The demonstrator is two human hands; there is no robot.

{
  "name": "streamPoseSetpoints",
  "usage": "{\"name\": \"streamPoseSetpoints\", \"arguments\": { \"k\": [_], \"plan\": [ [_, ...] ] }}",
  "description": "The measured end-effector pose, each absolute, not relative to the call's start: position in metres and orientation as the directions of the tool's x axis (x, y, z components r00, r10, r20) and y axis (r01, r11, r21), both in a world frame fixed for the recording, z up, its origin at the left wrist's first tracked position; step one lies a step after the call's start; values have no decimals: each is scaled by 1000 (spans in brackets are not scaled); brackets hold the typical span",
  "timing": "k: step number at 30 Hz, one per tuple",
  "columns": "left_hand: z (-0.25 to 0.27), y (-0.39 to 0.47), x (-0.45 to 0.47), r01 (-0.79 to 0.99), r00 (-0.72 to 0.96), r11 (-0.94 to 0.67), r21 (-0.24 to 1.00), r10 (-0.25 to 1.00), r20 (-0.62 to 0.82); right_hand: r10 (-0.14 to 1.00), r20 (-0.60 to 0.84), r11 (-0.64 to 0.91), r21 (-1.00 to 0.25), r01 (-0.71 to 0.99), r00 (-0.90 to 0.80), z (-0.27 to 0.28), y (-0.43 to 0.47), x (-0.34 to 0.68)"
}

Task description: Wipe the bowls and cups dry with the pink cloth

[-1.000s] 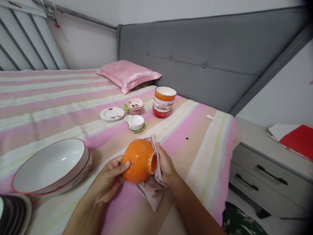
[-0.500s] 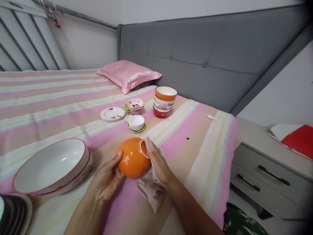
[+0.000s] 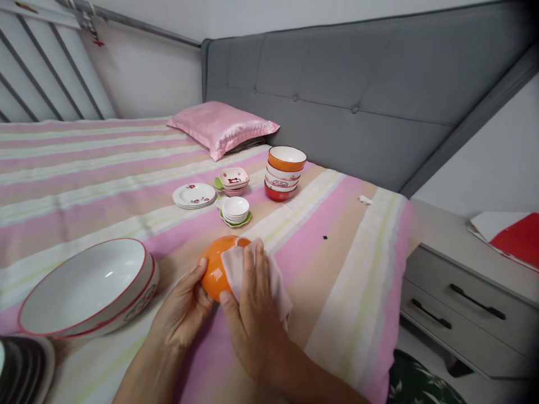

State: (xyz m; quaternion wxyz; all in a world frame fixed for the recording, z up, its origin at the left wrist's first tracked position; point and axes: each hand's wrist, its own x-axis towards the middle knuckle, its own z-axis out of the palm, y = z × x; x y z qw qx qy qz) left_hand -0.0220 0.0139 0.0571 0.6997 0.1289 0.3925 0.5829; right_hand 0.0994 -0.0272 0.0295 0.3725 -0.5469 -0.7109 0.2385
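Note:
An orange bowl (image 3: 214, 268) is tipped on its side above the bed, its glossy outside and foot ring facing right and up. My left hand (image 3: 187, 303) grips it from the left, thumb on the outer wall and fingers underneath. A pale pink cloth (image 3: 236, 270) lies against the bowl's outside, and my right hand (image 3: 255, 303) presses it there with the fingers laid over it. Part of the cloth hangs to the right of that hand. The bowl's inside is hidden from me.
Large red-rimmed bowls (image 3: 88, 286) stand at left, near dark stacked dishes (image 3: 25, 367). Beyond my hands are flowered plates (image 3: 194, 195), small pink dishes (image 3: 234, 178), small white dishes (image 3: 236, 209) and a bowl stack (image 3: 286, 171). A nightstand (image 3: 467, 297) stands right of the bed.
My right hand has moved from the bowl's foot ring onto its outer side, spreading the cloth across the orange wall. My left hand keeps its grip in about the same place.

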Motion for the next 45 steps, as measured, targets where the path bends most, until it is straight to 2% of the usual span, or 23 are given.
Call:
{"name": "streamPoseSetpoints", "arguments": {
  "k": [4,11,19,24,29,33,36,42,45],
  "plan": [
    [55,13,-22,-686,20,296,665,921,-389,898,397,416,-625,661,-189,34,-30,98],
    [48,8,-22,-614,142,308,726,949,-283,860,466,464,-543,700,-208,38,-21,108],
    [48,7,-20,-593,171,304,746,952,-252,879,449,429,-599,676,-159,41,-12,116],
    [51,7,-19,-606,156,309,733,950,-271,903,422,353,-620,701,-81,40,-10,118],
    [53,7,-18,-630,120,309,713,945,-304,913,406,287,-583,760,-33,45,-11,121],
    [55,8,-18,-633,93,308,711,941,-324,890,456,254,-544,800,27,50,-12,124],
    [56,7,-18,-630,75,298,718,943,-325,835,546,306,-561,769,66,50,-14,125],
    [55,4,-14,-599,133,317,735,945,-300,752,651,489,-656,575,102,46,-10,128],
    [53,2,-9,-600,171,311,737,950,-261,756,653,538,-596,596,-29,46,-7,127]
  ]
}}
